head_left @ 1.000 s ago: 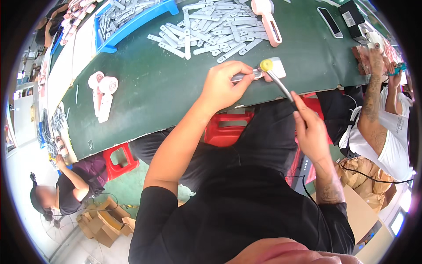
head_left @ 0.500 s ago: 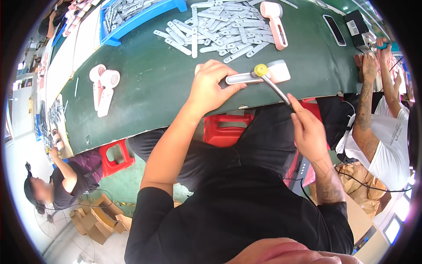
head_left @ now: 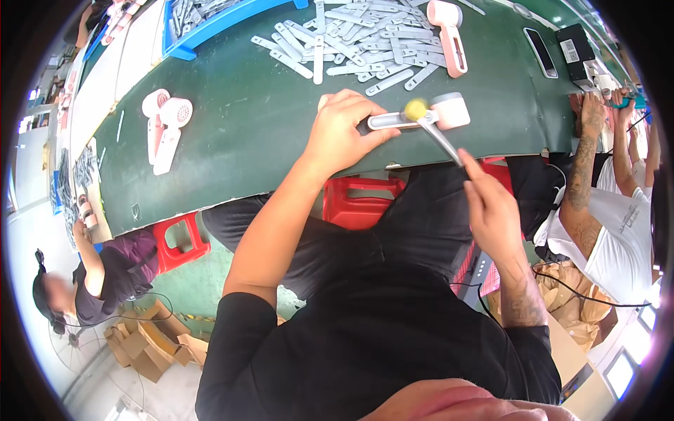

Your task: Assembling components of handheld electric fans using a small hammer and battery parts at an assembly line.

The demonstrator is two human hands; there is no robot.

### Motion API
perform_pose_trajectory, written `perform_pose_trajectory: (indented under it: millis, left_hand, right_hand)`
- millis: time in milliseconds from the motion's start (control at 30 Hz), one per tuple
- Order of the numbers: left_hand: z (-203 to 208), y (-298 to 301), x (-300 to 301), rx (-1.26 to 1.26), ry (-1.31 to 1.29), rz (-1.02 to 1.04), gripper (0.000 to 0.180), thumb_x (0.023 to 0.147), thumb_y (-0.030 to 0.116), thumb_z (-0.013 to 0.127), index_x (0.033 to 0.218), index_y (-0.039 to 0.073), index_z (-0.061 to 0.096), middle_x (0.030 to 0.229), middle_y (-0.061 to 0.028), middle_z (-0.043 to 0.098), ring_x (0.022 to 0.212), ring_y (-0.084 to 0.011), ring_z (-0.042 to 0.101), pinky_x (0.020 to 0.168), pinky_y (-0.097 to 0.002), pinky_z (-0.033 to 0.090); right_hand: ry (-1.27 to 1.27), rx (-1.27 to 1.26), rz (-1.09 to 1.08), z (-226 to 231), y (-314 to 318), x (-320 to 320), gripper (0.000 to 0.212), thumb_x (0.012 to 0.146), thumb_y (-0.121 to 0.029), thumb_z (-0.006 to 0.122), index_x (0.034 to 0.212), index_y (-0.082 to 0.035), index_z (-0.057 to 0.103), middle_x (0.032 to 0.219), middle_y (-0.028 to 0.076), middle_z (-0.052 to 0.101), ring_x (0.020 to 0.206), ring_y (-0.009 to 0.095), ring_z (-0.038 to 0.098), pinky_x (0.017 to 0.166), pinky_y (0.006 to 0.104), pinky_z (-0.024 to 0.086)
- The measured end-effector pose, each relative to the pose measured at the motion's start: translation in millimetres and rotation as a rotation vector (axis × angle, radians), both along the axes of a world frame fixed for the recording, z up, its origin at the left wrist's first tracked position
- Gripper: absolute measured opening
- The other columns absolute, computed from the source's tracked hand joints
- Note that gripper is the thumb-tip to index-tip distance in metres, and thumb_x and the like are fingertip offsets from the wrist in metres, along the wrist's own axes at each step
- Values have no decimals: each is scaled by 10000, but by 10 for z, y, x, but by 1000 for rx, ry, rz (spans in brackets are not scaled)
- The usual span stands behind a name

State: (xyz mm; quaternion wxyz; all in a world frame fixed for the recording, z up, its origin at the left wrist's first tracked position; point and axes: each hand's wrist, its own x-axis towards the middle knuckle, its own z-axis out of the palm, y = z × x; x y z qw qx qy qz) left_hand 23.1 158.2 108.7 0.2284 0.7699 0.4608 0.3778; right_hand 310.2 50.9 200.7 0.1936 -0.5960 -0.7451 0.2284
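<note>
Left hand is down on the green table, fingers curled and pressing on the grey handle end of a small pink handheld device lying on its side near the table's front edge. The fingers are closed over that end, pinning it flat. The device's round pink head points to the person's right.

Right hand sits lower, off the table edge and above the lap, fingers pinched together around the lower end of a slim metal tool. The tool slants up and to the left, and its top end meets a yellow knob that sits on the device's handle, just beside the left fingertips. Whether the tip is inside the knob or only touching it is hard to tell from up here.

Out from there: a second pink device lies farther back on the table, beside a loose heap of grey flat strips. Off to the left, a pair of white fan-like devices lies well apart from the hands. A blue tray holding more grey parts sits at the far left corner. A black phone lies toward the right.

Under the table edge, red stools show between the knees. To the right, another person's tattooed forearm reaches up to the table; at lower left, a seated person in a dark top is beside cardboard boxes.
</note>
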Motion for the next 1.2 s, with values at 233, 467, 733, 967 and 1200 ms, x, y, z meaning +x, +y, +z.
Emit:
perform_pose_trajectory:
  millis: [233, 467, 733, 967, 1200]
  left_hand:
    - [-34, -2, -12, 4, -15, 49, 684, 730, 321, 1009, 1314, 149, 697, 962, -3, 813, 1023, -204, 723, 1030, -393, 457]
    - [-7, -13, 5, -72, -73, 58, 853, 732, 338, 1012, 1451, 160, 589, 1067, -35, 805, 1008, -234, 731, 1022, -400, 463]
    - [15, -199, 51, 173, 95, 3, 467, 874, 244, 881, 1328, 201, 777, 1070, 8, 783, 1028, -223, 688, 944, -407, 439]
    - [153, -857, -310, 263, 208, 86, 332, 800, 143, 914, 1118, 155, 819, 1064, 19, 788, 978, -229, 689, 909, -399, 432]
    - [278, -1434, -1340, 178, 411, 394, 289, 783, 98, 930, 1022, 120, 768, 1093, -18, 819, 978, -247, 726, 924, -392, 444]
  right_hand:
    - [178, 110, 56, 0, 96, -210, 523, 1062, -68, 644, 1565, -210, 619, 888, 141, 663, 757, 351, 665, 710, 430, 551]
    - [138, 62, 62, 23, 112, -259, 487, 1082, -69, 627, 1560, -164, 628, 930, 167, 686, 799, 306, 693, 786, 393, 571]
    - [232, 143, -167, 169, 1561, 65, 522, 1026, -274, 790, 1499, -85, 675, 924, -70, 642, 787, 51, 517, 686, 251, 447]
    - [256, 273, 146, -429, 3466, 528, 441, 1045, -311, 754, 1415, -70, 730, 1011, -7, 713, 926, 101, 611, 860, 300, 524]
    - [-55, 164, 269, -463, 3379, 464, 512, 986, -266, 771, 1451, -68, 690, 1399, 192, 737, 1306, 295, 695, 1131, 395, 507]
